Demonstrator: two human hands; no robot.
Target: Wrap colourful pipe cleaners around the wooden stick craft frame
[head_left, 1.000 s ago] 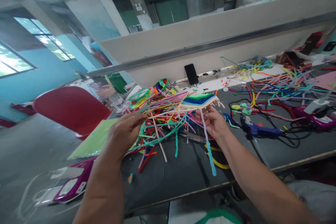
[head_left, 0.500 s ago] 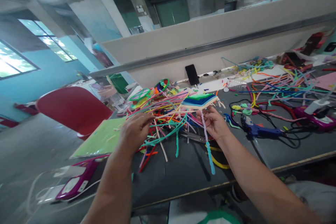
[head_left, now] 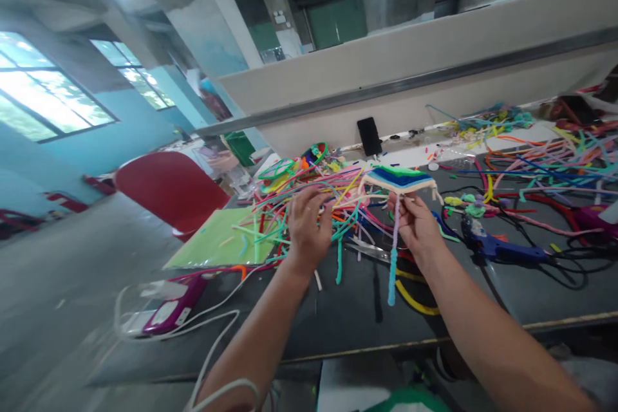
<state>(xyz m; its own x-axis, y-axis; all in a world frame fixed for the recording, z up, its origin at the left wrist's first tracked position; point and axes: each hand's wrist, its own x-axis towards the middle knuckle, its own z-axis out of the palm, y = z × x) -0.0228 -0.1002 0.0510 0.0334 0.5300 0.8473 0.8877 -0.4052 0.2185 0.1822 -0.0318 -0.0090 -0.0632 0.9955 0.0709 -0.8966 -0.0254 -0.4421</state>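
My right hand [head_left: 419, 226] pinches a small striped umbrella [head_left: 400, 179] of pipe cleaners just beneath its canopy. Bands of green, blue and cream run across the canopy, and its lilac and turquoise stem [head_left: 393, 261] hangs down in front of my fingers. To the left, my left hand [head_left: 309, 225] is open over the edge of a tangled heap of pipe cleaners [head_left: 345, 219], thumb apart from the fingers. Nothing shows in its grasp. Scissors [head_left: 371, 250] lie between the hands, partly behind the stem.
A blue glue gun [head_left: 506, 248] with black cables lies right. More loose pipe cleaners [head_left: 545, 164] spread behind it. A phone [head_left: 369, 136] leans on the partition. On the left are a green sheet [head_left: 217, 244], a purple power strip [head_left: 176, 306] with white cables and a red chair [head_left: 167, 193].
My left hand has let go of a cream pipe cleaner and opened, moving towards the right hand. The umbrella stays in my right hand. The view has swung left.
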